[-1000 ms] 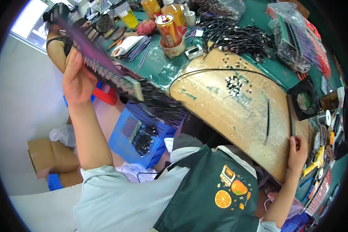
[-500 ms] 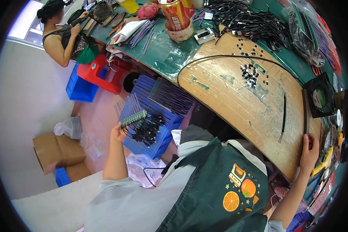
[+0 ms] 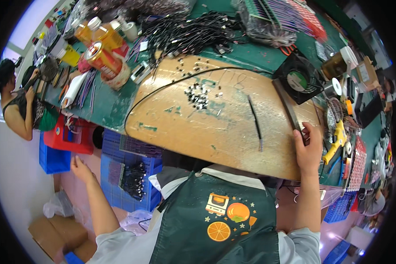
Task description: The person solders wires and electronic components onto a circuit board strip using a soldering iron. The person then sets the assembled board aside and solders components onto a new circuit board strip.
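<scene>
My left hand point(image 3: 82, 170) is held out to the left beside the blue crate point(image 3: 153, 187), empty, with its fingers loosely stretched. Inside that crate lies a green circuit-board strip with a bundle of black cables point(image 3: 134, 179) attached. My right hand point(image 3: 309, 147) rests at the right of the wooden board point(image 3: 233, 154), thumb and fingers around the near end of a dark flat bar point(image 3: 287, 103). To the left of the bar lies a short black cable point(image 3: 254, 119). Small black and silver connectors point(image 3: 198, 96) are heaped farther back on the board.
A black fan point(image 3: 297, 79) stands behind the bar. Black cables point(image 3: 193, 35) pile up at the back, near a drink can point(image 3: 103, 61). A yellow glue gun point(image 3: 337, 138) lies at the right. Another person point(image 3: 20, 103) sits at far left, near a red stool point(image 3: 61, 136).
My left hand has let go of the board strip with cables, which now lies in the crate, and has moved away left. The view has turned right; my right hand stays at the bar.
</scene>
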Motion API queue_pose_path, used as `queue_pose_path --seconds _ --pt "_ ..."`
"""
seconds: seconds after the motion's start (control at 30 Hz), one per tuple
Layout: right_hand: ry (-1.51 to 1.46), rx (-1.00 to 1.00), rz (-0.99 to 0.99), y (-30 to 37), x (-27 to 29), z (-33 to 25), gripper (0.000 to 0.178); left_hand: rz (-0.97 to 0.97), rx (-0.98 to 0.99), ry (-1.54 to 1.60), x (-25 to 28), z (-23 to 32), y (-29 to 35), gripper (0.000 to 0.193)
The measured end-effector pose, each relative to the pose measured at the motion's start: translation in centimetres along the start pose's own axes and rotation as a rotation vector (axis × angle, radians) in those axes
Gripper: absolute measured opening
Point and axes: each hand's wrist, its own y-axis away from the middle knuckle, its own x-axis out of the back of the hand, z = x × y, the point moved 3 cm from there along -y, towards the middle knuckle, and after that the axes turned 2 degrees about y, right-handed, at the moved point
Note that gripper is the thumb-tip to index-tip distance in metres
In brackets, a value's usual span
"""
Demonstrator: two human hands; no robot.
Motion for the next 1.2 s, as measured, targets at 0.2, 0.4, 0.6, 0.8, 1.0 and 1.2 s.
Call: queue_pose_path --seconds 0.2,0.4,0.6,0.8,1.0,1.2 --pt "0.009 0.048 0.033 0.3 -0.2 0.4 0.033 -0.161 -0.375 0.221 -4.6 18.8 6.1 0.026" --pt "-0.037 0.027 0.067 1.0 -0.3 0.7 0.034 -0.575 -0.91 0.465 -13.2 32.5 15.3 0.019" --pt "-0.02 0.03 0.087 0.9 -0.6 1.1 0.031 -0.936 -1.072 0.489 -26.7 44.7 25.9 0.015" --pt "-0.019 0.051 0.115 0.4 -0.5 0.8 0.033 -0.95 -1.535 0.368 -36.9 51.3 34.1 0.031" --pt "-0.038 0.032 0.072 0.1 -0.4 0.7 0.032 -1.169 -1.708 -0.093 -40.7 52.7 37.8 0.048" --pt "-0.025 0.017 0.067 0.0 -0.2 0.8 0.03 -1.11 -1.617 0.1 -39.6 53.4 37.9 0.05"
